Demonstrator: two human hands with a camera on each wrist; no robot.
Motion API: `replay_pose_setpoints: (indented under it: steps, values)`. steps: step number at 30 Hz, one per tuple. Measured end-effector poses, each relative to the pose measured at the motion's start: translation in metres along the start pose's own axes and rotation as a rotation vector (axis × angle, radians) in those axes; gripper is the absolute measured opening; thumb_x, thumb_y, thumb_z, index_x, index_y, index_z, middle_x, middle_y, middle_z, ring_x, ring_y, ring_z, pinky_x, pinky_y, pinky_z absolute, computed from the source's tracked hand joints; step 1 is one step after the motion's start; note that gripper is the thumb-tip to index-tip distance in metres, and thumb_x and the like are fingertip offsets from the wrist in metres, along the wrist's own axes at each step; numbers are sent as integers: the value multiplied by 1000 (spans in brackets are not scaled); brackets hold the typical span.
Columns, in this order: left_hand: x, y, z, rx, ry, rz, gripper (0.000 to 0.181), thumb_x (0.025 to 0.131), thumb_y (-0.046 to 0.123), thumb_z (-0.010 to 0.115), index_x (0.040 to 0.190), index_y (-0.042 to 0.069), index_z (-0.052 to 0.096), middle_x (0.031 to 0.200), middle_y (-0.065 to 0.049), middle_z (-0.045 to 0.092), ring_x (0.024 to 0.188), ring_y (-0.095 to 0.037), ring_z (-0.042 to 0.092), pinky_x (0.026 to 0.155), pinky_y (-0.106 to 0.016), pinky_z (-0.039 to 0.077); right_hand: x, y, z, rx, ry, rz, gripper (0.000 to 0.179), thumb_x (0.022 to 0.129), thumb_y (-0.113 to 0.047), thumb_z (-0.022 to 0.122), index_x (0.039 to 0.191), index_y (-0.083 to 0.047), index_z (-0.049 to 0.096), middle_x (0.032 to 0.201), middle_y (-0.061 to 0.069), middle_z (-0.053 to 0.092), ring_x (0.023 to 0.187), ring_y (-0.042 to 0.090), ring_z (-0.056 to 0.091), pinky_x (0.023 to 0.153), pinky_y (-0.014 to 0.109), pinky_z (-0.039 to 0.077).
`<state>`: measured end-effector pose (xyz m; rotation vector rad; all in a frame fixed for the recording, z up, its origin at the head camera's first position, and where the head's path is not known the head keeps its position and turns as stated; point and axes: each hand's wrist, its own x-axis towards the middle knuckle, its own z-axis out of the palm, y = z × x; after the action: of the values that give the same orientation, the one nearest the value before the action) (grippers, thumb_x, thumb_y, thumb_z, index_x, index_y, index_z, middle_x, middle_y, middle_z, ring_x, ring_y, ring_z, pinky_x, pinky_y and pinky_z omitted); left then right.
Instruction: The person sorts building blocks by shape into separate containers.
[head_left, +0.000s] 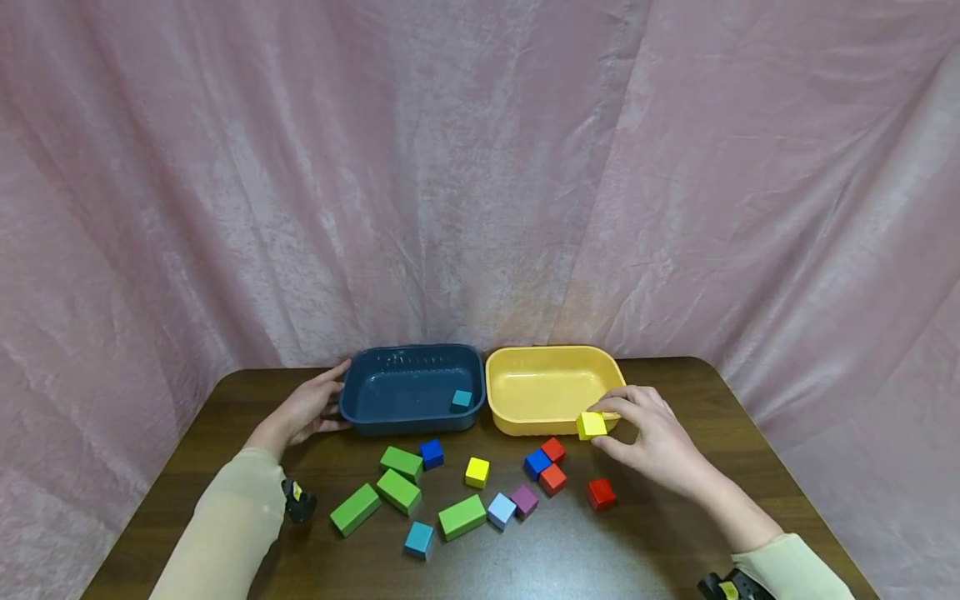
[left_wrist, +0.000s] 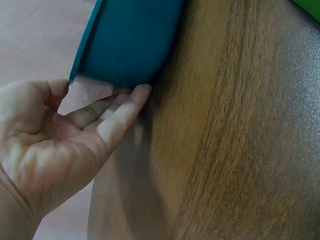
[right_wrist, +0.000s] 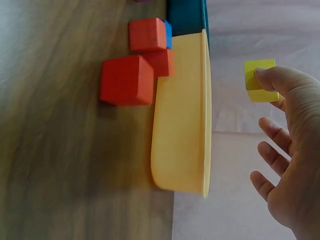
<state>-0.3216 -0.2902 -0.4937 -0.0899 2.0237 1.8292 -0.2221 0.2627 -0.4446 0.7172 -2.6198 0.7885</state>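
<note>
My right hand [head_left: 651, 433] pinches a yellow cube [head_left: 591, 426] between thumb and fingers, over the front right part of the yellow bin [head_left: 525, 427]. In the right wrist view the cube [right_wrist: 261, 80] is held above the bin's rim, the other fingers spread loosely. At the left end of the dark blue bin [head_left: 408, 425], my left hand [head_left: 311, 410] touches its side. The left wrist view shows the thumb at that bin's rim and fairly straight fingers [left_wrist: 120, 120] against its lower wall. A teal cube [head_left: 461, 401] lies inside the blue bin.
Before the bins lie several green blocks [head_left: 462, 517], red cubes [head_left: 601, 494], blue cubes [head_left: 431, 454], a second yellow cube [head_left: 477, 472], a purple cube [head_left: 524, 501], a light blue cube [head_left: 501, 511] and another teal cube [head_left: 419, 540]. A pink curtain [head_left: 480, 183] hangs behind the wooden table [head_left: 660, 558].
</note>
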Motion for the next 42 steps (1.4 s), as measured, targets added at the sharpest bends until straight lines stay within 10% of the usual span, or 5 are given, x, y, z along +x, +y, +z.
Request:
replay_pose_setpoints:
  steps: [42]
  values:
    - [0,1,1,7,4,-7,58,113,18,26,166,30,7,164,-28,21,139,-48,41,95,-55,53,130,-65,82,-68,-207,7,33,87,-40,79,118,-28,75,124,-4,62,116,20,45,97,43,41]
